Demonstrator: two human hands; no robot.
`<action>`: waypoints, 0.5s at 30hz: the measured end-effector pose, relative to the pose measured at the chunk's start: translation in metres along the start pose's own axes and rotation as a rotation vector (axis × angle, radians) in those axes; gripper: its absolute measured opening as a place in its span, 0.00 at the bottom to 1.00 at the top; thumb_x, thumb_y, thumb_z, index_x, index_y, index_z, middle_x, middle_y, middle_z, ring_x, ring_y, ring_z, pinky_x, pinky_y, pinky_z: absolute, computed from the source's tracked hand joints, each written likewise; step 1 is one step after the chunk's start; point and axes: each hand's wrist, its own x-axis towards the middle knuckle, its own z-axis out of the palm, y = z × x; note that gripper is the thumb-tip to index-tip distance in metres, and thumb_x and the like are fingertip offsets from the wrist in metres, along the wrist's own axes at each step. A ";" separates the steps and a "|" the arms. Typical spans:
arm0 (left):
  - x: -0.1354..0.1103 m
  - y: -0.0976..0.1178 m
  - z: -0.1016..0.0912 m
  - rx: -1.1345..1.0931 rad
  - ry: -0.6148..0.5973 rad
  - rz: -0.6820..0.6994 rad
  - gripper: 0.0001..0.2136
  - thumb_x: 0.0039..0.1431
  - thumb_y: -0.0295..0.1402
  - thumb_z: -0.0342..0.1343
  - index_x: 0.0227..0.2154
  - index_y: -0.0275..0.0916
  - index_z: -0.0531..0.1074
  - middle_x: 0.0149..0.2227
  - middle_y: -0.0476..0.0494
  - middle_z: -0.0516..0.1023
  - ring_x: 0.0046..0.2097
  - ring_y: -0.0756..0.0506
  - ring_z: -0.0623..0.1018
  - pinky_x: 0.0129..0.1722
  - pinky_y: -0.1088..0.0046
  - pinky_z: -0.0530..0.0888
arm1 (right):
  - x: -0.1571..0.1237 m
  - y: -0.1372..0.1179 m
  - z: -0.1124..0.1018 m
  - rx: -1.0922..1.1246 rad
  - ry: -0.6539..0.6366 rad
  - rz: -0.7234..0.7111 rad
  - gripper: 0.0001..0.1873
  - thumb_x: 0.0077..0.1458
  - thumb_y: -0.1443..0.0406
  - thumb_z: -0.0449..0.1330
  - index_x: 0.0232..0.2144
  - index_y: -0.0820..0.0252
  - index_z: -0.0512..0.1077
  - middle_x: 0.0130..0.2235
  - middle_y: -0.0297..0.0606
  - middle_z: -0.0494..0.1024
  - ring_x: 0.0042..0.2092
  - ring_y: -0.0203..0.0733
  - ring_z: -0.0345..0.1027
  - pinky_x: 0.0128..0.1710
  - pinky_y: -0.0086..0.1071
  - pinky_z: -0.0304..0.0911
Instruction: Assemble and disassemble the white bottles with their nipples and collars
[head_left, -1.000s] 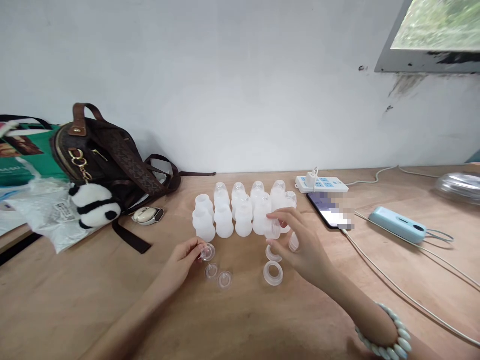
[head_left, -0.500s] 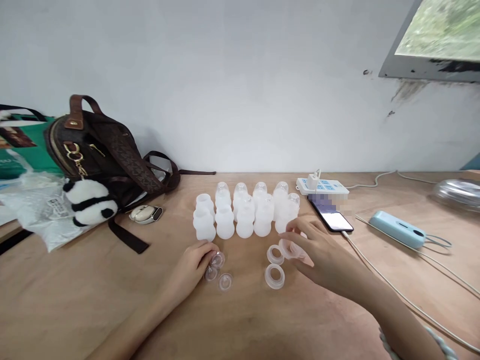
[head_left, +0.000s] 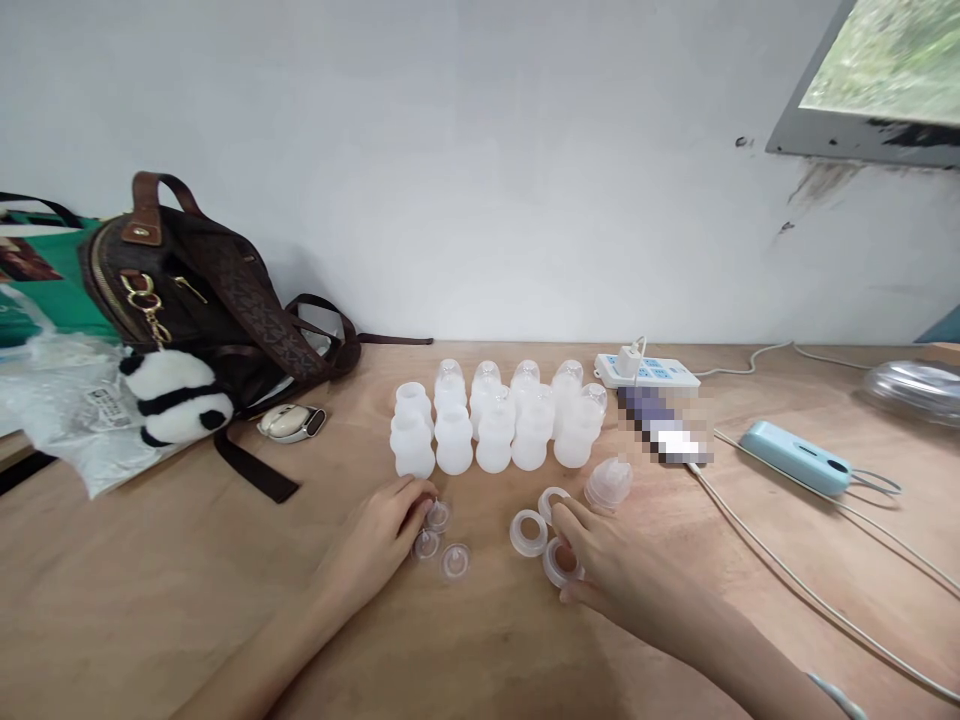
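My left hand (head_left: 386, 525) rests on the table with its fingers closed on a clear bottle nipple (head_left: 438, 516). Two more nipples lie close by, one nearer nipple (head_left: 455, 562) and one by the fingertips. My right hand (head_left: 619, 560) has thumb and fingers around a translucent bottle collar ring (head_left: 561, 572), which lies on the table. Beside it lie another collar ring (head_left: 528, 533) and a third, partly covered by my fingers. Behind both hands, several frosted bottles (head_left: 493, 445) stand in two rows; most wear clear domed caps, while the leftmost bottles (head_left: 412, 450) have uncovered tops.
Clear domed pieces (head_left: 609, 482) sit right of the rings. A power strip (head_left: 646, 373), a phone (head_left: 667, 428) with a cable and a light blue device (head_left: 795, 458) occupy the right. Leftward are a dark backpack (head_left: 202, 290), a panda plush (head_left: 176, 395) and a mouse-like object (head_left: 291, 423).
My right hand has moved nearer and slightly left, from the pieces it held to a ring. A third ring now shows at the left of the group; clear domed pieces are uncovered. My left hand stays.
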 end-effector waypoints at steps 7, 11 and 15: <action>-0.001 0.001 0.000 0.002 0.015 -0.008 0.13 0.66 0.34 0.42 0.36 0.42 0.73 0.39 0.41 0.81 0.40 0.39 0.79 0.39 0.64 0.71 | 0.004 0.000 0.012 -0.069 0.082 -0.073 0.23 0.43 0.73 0.70 0.35 0.55 0.62 0.38 0.38 0.75 0.35 0.49 0.74 0.31 0.39 0.70; -0.001 0.002 -0.001 0.002 -0.001 -0.009 0.14 0.66 0.34 0.42 0.37 0.41 0.73 0.39 0.41 0.80 0.40 0.39 0.79 0.40 0.64 0.71 | 0.003 0.000 0.005 -0.036 0.057 -0.035 0.22 0.43 0.73 0.71 0.34 0.57 0.62 0.38 0.38 0.75 0.36 0.49 0.72 0.31 0.40 0.69; -0.001 0.001 0.000 0.007 -0.022 -0.007 0.14 0.66 0.33 0.41 0.37 0.40 0.73 0.40 0.40 0.79 0.41 0.38 0.78 0.41 0.62 0.71 | 0.004 0.000 -0.004 -0.003 0.045 -0.043 0.16 0.49 0.76 0.66 0.34 0.59 0.65 0.38 0.39 0.75 0.35 0.46 0.71 0.31 0.38 0.67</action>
